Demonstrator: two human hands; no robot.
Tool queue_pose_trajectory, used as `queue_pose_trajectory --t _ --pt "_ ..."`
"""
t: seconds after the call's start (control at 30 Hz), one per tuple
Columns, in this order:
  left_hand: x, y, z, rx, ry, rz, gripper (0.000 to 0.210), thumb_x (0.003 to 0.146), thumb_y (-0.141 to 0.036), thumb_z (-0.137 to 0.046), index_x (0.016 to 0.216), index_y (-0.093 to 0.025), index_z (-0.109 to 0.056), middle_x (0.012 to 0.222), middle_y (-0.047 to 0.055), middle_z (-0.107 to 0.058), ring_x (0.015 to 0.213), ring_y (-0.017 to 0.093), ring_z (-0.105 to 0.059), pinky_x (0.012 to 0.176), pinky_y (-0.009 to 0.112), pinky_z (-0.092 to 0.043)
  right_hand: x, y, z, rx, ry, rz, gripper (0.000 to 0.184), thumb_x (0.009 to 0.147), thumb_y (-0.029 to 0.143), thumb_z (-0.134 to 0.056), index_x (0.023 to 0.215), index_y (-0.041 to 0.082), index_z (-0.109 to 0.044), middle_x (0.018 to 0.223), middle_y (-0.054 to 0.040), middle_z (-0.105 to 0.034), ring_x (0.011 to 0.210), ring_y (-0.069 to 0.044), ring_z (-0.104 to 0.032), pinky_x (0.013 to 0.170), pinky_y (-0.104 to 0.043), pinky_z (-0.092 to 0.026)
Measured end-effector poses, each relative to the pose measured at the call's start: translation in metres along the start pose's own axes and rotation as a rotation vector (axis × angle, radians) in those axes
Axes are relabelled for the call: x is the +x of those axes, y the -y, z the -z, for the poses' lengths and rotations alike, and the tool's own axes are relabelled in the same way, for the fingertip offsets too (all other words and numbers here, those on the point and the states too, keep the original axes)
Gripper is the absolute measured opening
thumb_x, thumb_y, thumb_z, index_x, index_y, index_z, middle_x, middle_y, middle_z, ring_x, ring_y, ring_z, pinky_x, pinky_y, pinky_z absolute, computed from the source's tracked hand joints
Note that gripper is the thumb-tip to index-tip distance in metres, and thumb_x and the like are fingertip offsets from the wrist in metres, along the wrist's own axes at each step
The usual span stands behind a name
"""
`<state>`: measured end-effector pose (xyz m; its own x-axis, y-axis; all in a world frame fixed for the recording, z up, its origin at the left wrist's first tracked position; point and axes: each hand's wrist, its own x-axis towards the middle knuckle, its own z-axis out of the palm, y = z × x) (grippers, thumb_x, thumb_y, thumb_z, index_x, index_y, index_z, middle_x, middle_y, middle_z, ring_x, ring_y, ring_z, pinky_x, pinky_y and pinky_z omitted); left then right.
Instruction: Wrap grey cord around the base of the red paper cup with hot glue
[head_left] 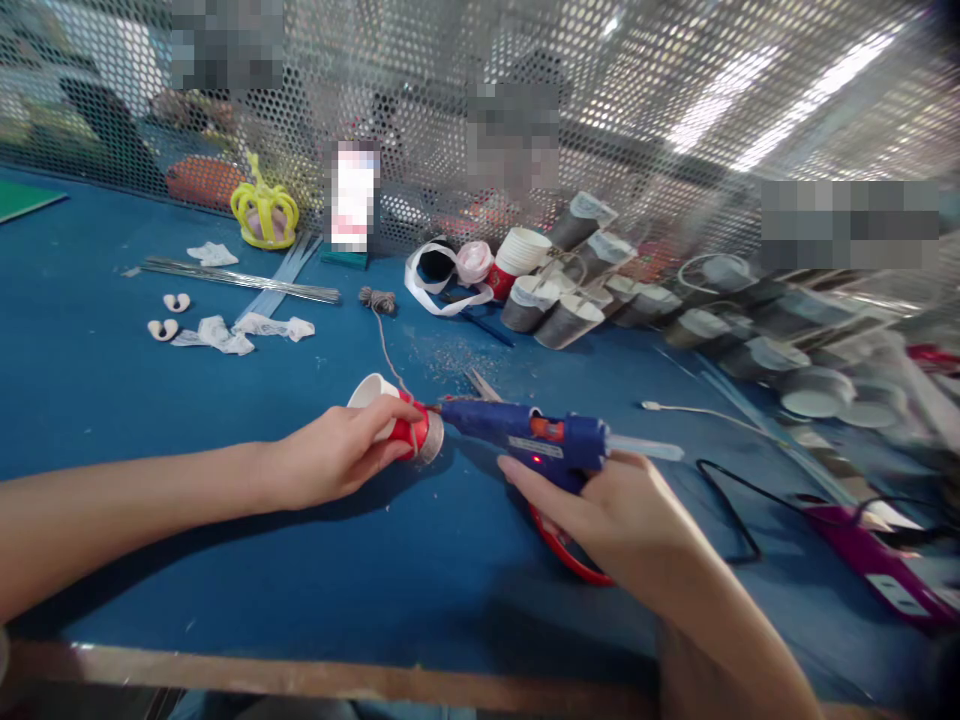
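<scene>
My left hand (352, 445) is closed round a red and white paper cup (371, 390), which lies tilted with its base to the right. Grey cord is wrapped about the base end, and a strand of cord (386, 350) runs back to a small bundle (377, 299). My right hand (615, 500) grips a blue glue gun (517, 425) with its red light lit and a clear glue stick out of its rear. The nozzle points left, right by the cord-wrapped base; contact is hard to tell. Partly under the gun lie red-handled scissors (566, 560).
Several grey cord-wrapped cups (570, 320) and stacked white cups (523, 250) stand at the back right. A purple power strip (874, 560) lies right. Wires (240, 279), white scraps (225, 335), a yellow crown-shaped piece (264, 215) and a phone (354, 195) are at back left. Perforated metal closes the rear.
</scene>
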<state>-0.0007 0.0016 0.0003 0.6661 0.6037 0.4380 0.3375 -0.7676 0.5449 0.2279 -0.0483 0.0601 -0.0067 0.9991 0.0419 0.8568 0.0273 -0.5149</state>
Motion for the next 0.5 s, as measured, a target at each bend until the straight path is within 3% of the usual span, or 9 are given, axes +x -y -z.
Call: queue_pose_trajectory --t 0.23,0.4,0.5 --pt "0.001 0.001 0.002 0.005 0.005 0.058 0.023 0.090 -0.021 -0.039 0.113 -0.017 -0.042 0.076 0.002 -0.065 0.050 0.011 -0.057 0.047 0.019 -0.038 -0.001 0.010 0.006 0.037 -0.041 0.210 0.015 0.073 0.031 -0.050 0.067 0.024 -0.061 0.045 0.0011 -0.053 0.048 -0.017 -0.057 0.045 -0.025 -0.045" --pt "0.002 0.000 0.003 -0.037 0.008 0.075 0.022 0.089 -0.020 -0.040 0.111 -0.018 -0.043 0.088 0.004 -0.066 0.064 0.013 -0.063 0.056 0.020 -0.044 -0.002 0.013 0.015 -0.051 -0.030 0.317 0.017 0.073 0.029 -0.051 0.062 0.025 -0.063 0.032 0.0059 -0.031 0.037 -0.014 -0.045 0.043 -0.025 -0.041" --pt "0.003 0.001 0.004 -0.077 0.020 0.082 0.021 0.090 -0.021 -0.040 0.110 -0.017 -0.044 0.098 0.006 -0.066 0.076 0.015 -0.066 0.064 0.023 -0.047 -0.005 0.009 0.015 -0.067 -0.079 0.330 0.016 0.070 0.034 -0.055 0.061 0.027 -0.065 0.029 0.0072 -0.026 0.033 -0.013 -0.036 0.041 -0.026 -0.037"
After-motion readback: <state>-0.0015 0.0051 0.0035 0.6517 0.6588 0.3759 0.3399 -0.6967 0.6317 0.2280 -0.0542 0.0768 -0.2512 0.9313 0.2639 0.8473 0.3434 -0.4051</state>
